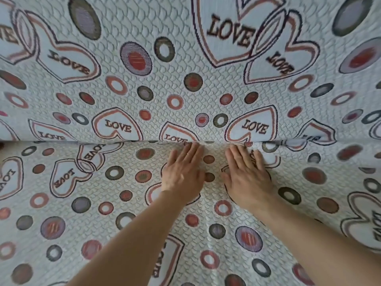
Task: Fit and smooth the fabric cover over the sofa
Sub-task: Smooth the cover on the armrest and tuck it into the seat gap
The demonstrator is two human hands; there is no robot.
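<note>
Hands: both flat, palms down, fingers straight and close together, gripping nothing. Left hand (183, 174) and right hand (248, 180) lie side by side with a narrow strip of fabric between them. Both bare forearms reach up from the bottom edge of the view, the left from lower centre-left and the right from the lower right. They converge toward the middle.

Contact: the left fingertips (195, 147) and the right fingertips (234, 149) reach the crease (103, 140) where the seat part meets the back part. The left fingertips touch the fold line. The right fingertips sit just at it, angled slightly toward the left hand.

Surroundings: the fabric cover (144, 89) fills the whole view. It is pale and quilted in a scale-like stitch, printed with outlined hearts reading "LOVE" and with rings and dots in red, grey and dark tones. The sofa itself is hidden beneath it. Nothing lies on the cover near the hands.

Cover relative to the hands: it is directly under both palms. The back part rises just beyond the fingertips and overhangs the crease a little. Small puckers show along the fold between and beside the fingertips. The seat part around the wrists lies fairly flat.
</note>
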